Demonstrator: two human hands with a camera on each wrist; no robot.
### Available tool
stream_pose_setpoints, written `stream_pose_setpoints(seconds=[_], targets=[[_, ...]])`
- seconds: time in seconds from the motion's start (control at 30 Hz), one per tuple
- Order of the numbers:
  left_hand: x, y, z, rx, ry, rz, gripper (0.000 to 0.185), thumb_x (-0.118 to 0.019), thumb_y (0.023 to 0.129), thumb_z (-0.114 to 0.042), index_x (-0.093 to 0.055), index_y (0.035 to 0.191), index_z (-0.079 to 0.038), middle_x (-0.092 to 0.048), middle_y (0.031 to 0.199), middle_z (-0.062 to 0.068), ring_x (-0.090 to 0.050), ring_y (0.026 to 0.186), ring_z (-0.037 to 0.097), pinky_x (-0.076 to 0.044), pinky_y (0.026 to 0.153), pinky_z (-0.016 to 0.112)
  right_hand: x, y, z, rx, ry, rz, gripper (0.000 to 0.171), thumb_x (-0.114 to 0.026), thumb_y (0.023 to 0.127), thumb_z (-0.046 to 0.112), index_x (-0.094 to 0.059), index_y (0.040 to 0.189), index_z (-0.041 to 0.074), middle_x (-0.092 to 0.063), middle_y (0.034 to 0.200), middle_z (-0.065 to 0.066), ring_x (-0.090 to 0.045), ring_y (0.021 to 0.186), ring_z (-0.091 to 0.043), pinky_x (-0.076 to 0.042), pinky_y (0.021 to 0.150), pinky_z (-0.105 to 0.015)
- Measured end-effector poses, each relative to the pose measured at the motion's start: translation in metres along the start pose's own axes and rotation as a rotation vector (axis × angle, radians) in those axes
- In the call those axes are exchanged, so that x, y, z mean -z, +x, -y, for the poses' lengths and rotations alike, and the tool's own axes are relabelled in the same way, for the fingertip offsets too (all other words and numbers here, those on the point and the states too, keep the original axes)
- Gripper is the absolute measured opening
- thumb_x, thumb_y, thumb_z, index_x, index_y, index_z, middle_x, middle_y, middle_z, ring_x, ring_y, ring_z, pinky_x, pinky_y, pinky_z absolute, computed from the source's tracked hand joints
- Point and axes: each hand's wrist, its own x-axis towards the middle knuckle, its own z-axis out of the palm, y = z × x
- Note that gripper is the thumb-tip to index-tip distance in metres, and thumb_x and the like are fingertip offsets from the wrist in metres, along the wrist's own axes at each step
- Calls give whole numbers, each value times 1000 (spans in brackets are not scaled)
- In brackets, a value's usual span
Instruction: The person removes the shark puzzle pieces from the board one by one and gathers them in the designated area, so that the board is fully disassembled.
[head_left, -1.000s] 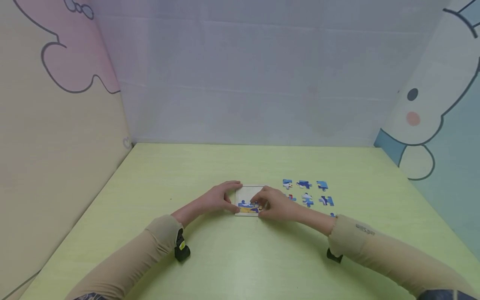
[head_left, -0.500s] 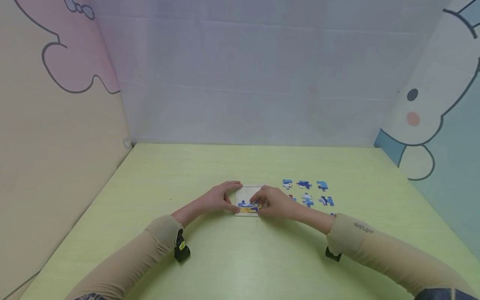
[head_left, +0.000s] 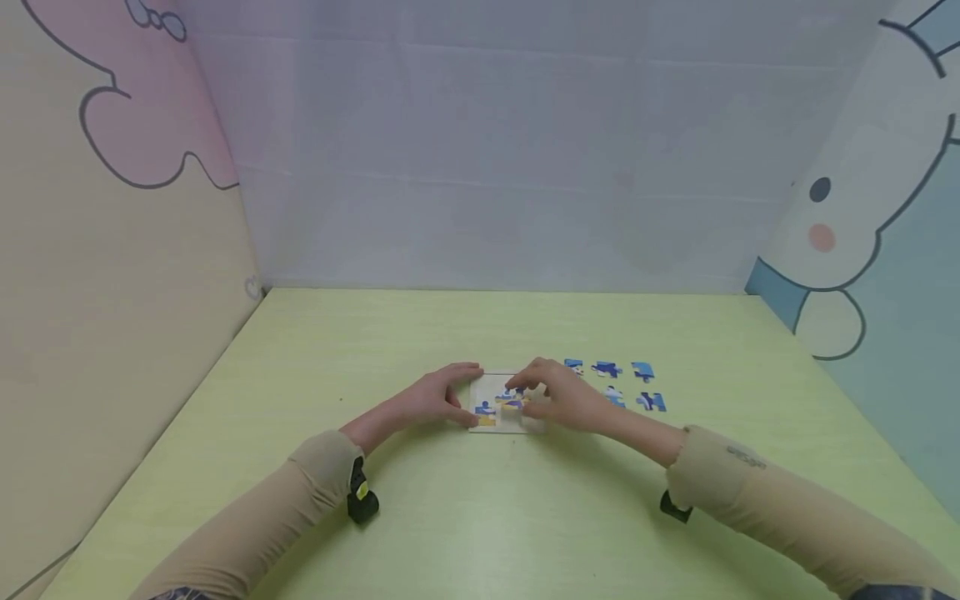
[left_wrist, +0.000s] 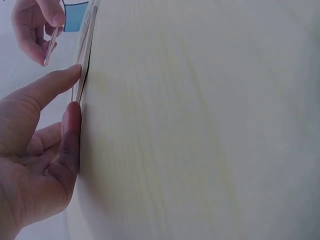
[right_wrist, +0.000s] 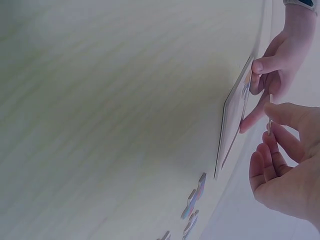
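Note:
A small pale puzzle tray (head_left: 519,425) lies on the table. My left hand (head_left: 441,396) holds it by its left side, thumb near the front corner and fingertips at the back corner. Inside its front left corner sits a blue and yellow jigsaw piece (head_left: 486,409). My right hand (head_left: 568,402) pinches a blue, white and yellow jigsaw piece (head_left: 512,399) above the tray. Seen edge-on in the right wrist view, the pinched piece (right_wrist: 270,112) is a thin upright slab between thumb and fingertips. The left wrist view shows this piece (left_wrist: 50,47) raised off the tray too.
To the right of the tray several loose jigsaw pieces (head_left: 642,372) lie in rows on the yellow-green table (head_left: 420,325). My right hand and forearm cover some of them. Walls with cartoon figures and a plain back wall (head_left: 480,167) enclose the table.
My right hand has lifted a jigsaw piece up from the tray's front right part, moving slightly back and right. Bare tray now shows there. The left hand has stayed in place.

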Motion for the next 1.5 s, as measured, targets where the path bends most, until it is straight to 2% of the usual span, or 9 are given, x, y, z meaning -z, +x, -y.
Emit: stream_pose_setpoints(seconds=[0.3, 0.53, 0.73, 0.93, 1.23, 1.5], targets=[[5, 0, -2, -11, 21, 75, 95, -86, 76, -23, -33, 155, -16, -22, 165, 4, -55, 84, 11, -45, 79, 25, 7, -15, -9, 8, 6, -71, 32, -75, 86, 13, -71, 118, 14, -67, 110, -2, -60, 102, -21, -51, 84, -38], [6, 0, -4, -5, 21, 83, 96, -86, 76, -19, -33, 155, -16, -22, 165, 3, -55, 84, 10, -45, 79, 25, 22, -34, -24, 40, 35, -146, 35, -74, 86, 10, -69, 121, 15, -67, 112, -2, -61, 103, -26, -53, 84, -42], [6, 0, -3, -5, 18, 77, 96, -86, 75, -19, -33, 155, -16, -23, 165, 3, -55, 84, 11, -45, 79, 25, 36, -54, -36, 31, 17, -213, 38, -75, 85, 10, -67, 123, 15, -66, 115, -1, -60, 105, -28, -52, 84, -40], [5, -1, -4, -11, 14, 72, 96, -87, 75, -19, -34, 155, -15, -22, 165, 5, -55, 84, 11, -45, 79, 25, 47, -66, -43, 1, -36, -238, 38, -76, 85, 10, -67, 123, 14, -68, 117, -5, -60, 105, -28, -53, 83, -41], [5, -1, -2, -8, 28, 73, 96, -86, 76, -20, -32, 156, -17, -21, 165, 2, -55, 85, 10, -45, 79, 24, 53, -82, -50, -5, -107, -273, 43, -77, 84, 10, -66, 125, 15, -67, 115, -1, -60, 103, -23, -53, 82, -40], [5, -1, -3, -19, 33, 75, 96, -86, 76, -21, -33, 155, -17, -22, 165, 3, -55, 86, 10, -44, 80, 25, 53, -94, -51, -35, -117, -250, 39, -76, 86, 11, -67, 123, 13, -68, 114, -2, -59, 103, -29, -54, 80, -39]])
